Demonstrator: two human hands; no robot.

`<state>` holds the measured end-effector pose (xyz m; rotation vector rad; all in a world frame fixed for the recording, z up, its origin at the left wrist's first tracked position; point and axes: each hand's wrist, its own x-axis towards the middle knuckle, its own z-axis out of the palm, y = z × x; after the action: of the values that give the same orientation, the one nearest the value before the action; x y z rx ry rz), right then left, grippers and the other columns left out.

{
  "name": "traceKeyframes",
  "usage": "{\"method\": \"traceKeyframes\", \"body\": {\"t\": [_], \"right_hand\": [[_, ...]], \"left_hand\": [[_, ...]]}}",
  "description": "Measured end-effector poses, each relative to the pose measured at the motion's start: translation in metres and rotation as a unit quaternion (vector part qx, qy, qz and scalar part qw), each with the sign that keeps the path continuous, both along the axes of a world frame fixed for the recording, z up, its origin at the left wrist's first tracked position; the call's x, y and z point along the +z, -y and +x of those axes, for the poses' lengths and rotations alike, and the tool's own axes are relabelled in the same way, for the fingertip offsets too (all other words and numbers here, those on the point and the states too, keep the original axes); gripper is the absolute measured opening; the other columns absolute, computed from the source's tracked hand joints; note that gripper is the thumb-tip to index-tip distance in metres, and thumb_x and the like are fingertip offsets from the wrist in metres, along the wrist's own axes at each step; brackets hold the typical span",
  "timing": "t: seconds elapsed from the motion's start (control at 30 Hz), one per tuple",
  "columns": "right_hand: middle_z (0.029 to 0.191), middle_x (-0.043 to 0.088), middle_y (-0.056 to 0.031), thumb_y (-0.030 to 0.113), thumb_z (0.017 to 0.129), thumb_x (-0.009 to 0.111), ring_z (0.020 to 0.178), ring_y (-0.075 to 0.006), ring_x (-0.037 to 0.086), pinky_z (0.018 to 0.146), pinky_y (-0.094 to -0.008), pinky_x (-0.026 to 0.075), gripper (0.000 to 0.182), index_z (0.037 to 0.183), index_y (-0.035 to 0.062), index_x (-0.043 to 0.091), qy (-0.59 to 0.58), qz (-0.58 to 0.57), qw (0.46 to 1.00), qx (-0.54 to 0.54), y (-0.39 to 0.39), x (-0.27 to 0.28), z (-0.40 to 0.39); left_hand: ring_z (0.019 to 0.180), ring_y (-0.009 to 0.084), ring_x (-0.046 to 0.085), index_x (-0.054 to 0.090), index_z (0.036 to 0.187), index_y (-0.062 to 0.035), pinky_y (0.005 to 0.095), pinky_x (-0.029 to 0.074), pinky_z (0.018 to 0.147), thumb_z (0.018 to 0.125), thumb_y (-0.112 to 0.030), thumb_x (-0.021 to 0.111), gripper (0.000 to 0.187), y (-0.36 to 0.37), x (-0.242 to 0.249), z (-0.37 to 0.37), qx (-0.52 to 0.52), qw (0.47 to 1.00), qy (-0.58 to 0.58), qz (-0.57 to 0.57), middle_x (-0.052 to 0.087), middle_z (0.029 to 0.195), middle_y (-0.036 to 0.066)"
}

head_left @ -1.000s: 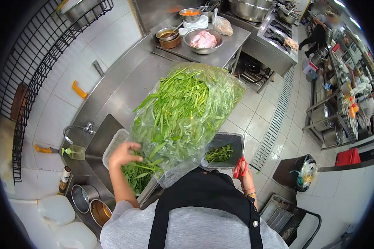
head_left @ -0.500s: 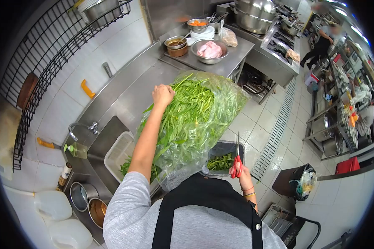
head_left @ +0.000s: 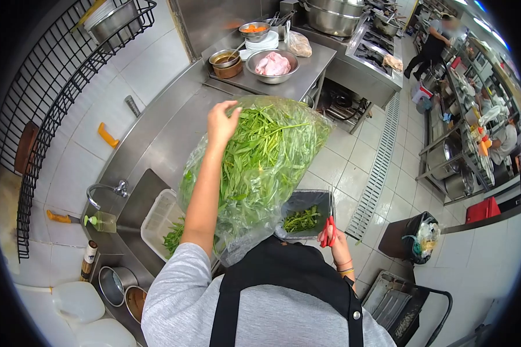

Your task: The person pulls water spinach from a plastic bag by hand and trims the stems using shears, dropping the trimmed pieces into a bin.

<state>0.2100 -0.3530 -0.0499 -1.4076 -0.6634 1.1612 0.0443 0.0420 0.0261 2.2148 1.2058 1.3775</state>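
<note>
My left hand [head_left: 222, 122] is at the upper left edge of a big clear plastic bag [head_left: 307, 130], its thumb and fingers apart. Long leafy green stalks [head_left: 252, 159] fill the bag, which lies at the counter's edge. Red-handled scissors [head_left: 329, 233] are in my right hand [head_left: 340, 250], blades pointing up. Below the bag stands a dark-lined bin [head_left: 312, 199] with cut greens [head_left: 301, 220] inside. To the left, partly hidden by my arm, a white plastic tub [head_left: 150, 222] sits in the sink with some greens [head_left: 173, 237] in it.
A steel bowl with raw poultry [head_left: 273, 65] stands on the side table beyond the bag. The faucet [head_left: 107, 189] and a soap bottle [head_left: 103, 221] are at left. At right are a black trash bin [head_left: 399, 240] and a floor drain [head_left: 376, 179]. Another person [head_left: 434, 46] stands far back.
My left hand has gone from closed to fingers apart at the bag's edge. The right hand still grips the scissors. The whole view has shifted slightly.
</note>
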Motion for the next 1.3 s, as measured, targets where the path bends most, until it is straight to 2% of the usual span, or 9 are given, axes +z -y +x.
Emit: {"method": "traceKeyframes", "body": {"t": [0.13, 0.27, 0.33, 0.4, 0.43, 0.53, 0.73, 1.13, 1.3], "right_hand": [[0.068, 0.055, -0.0028, 0.037, 0.092, 0.045, 0.062, -0.0089, 0.049, 0.059, -0.0218, 0.038, 0.041, 0.07, 0.003, 0.054, -0.012, -0.028, 1.0, 0.0, -0.002, -0.009, -0.001], [0.067, 0.055, 0.0001, 0.038, 0.092, 0.047, 0.061, -0.0066, 0.048, 0.057, -0.0206, 0.037, 0.04, 0.072, 0.0038, 0.055, -0.007, -0.018, 0.999, 0.037, -0.014, -0.011, -0.005], [0.067, 0.054, 0.0002, 0.036, 0.092, 0.048, 0.062, -0.0065, 0.048, 0.058, -0.0206, 0.038, 0.038, 0.074, 0.0037, 0.056, 0.0, -0.018, 0.998, 0.054, -0.024, -0.008, -0.009], [0.068, 0.055, 0.0005, 0.034, 0.091, 0.049, 0.062, -0.0061, 0.048, 0.059, -0.0204, 0.039, 0.035, 0.077, 0.0036, 0.056, 0.007, 0.017, 0.995, 0.095, -0.036, 0.001, -0.017], [0.069, 0.055, 0.0009, 0.032, 0.091, 0.049, 0.063, -0.0058, 0.048, 0.059, -0.0203, 0.039, 0.031, 0.078, 0.0035, 0.056, 0.005, 0.014, 0.994, 0.111, -0.039, -0.002, -0.018], [0.069, 0.054, 0.0016, 0.03, 0.091, 0.05, 0.062, -0.0055, 0.048, 0.059, -0.0204, 0.039, 0.03, 0.079, 0.0033, 0.056, -0.004, 0.018, 0.991, 0.135, -0.047, 0.003, -0.026], [0.066, 0.052, 0.0035, 0.03, 0.09, 0.051, 0.061, -0.0048, 0.045, 0.057, -0.0207, 0.037, 0.03, 0.076, 0.0038, 0.056, 0.029, -0.001, 0.988, 0.151, -0.044, 0.006, -0.035], [0.069, 0.054, -0.0006, 0.04, 0.093, 0.044, 0.063, -0.0073, 0.048, 0.06, -0.022, 0.039, 0.042, 0.072, 0.0043, 0.054, -0.025, 0.035, 0.999, 0.005, -0.034, 0.006, -0.017], [0.059, 0.052, 0.0003, 0.035, 0.09, 0.052, 0.051, -0.006, 0.045, 0.05, -0.0198, 0.036, 0.036, 0.07, 0.0056, 0.055, -0.037, -0.043, 0.998, -0.015, -0.021, -0.008, -0.01]], "left_hand": [[0.07, 0.0163, 0.063, 0.066, 0.084, -0.005, 0.0284, 0.05, 0.067, 0.071, -0.012, 0.07, 0.015, 0.014, -0.004, -0.012, -0.032, 0.991, 0.026, -0.125, 0.066, 0.074, 0.007], [0.06, 0.0111, 0.06, 0.062, 0.071, -0.0049, 0.0253, 0.049, 0.06, 0.066, -0.014, 0.075, 0.016, 0.043, -0.028, -0.011, -0.104, 0.957, -0.143, -0.229, 0.064, 0.066, 0.003], [0.067, 0.0152, 0.059, 0.063, 0.073, -0.0058, 0.0283, 0.048, 0.063, 0.066, -0.018, 0.076, 0.019, 0.057, -0.035, -0.004, -0.098, 0.959, -0.146, -0.221, 0.062, 0.07, 0.004], [0.078, 0.0208, 0.056, 0.064, 0.076, -0.0076, 0.0324, 0.046, 0.069, 0.065, -0.019, 0.075, 0.02, 0.071, -0.035, 0.005, -0.048, 0.992, -0.112, -0.027, 0.058, 0.078, 0.005], [0.086, 0.0245, 0.051, 0.065, 0.08, -0.0098, 0.0355, 0.043, 0.076, 0.065, -0.018, 0.074, 0.019, 0.073, -0.033, 0.008, -0.057, 0.994, -0.089, -0.036, 0.054, 0.084, 0.006], [0.088, 0.0248, 0.05, 0.066, 0.082, -0.0108, 0.0343, 0.042, 0.078, 0.066, -0.015, 0.072, 0.017, 0.065, -0.041, 0.018, -0.064, 0.991, -0.115, 0.001, 0.054, 0.085, 0.006], [0.095, 0.0245, 0.047, 0.065, 0.081, -0.0132, 0.0393, 0.038, 0.083, 0.068, -0.017, 0.07, 0.015, 0.063, -0.052, 0.039, -0.06, 0.978, -0.198, -0.03, 0.054, 0.091, 0.003], [0.084, 0.0221, 0.054, 0.063, 0.078, -0.0107, 0.0363, 0.037, 0.077, 0.073, -0.017, 0.066, 0.009, 0.168, -0.028, 0.056, -0.301, 0.943, -0.138, -0.005, 0.062, 0.083, 0.003], [0.083, 0.0229, 0.056, 0.061, 0.081, -0.0093, 0.0336, 0.041, 0.076, 0.074, -0.015, 0.065, 0.009, 0.184, -0.046, 0.05, -0.322, 0.924, -0.197, -0.065, 0.061, 0.083, 0.007]]}}
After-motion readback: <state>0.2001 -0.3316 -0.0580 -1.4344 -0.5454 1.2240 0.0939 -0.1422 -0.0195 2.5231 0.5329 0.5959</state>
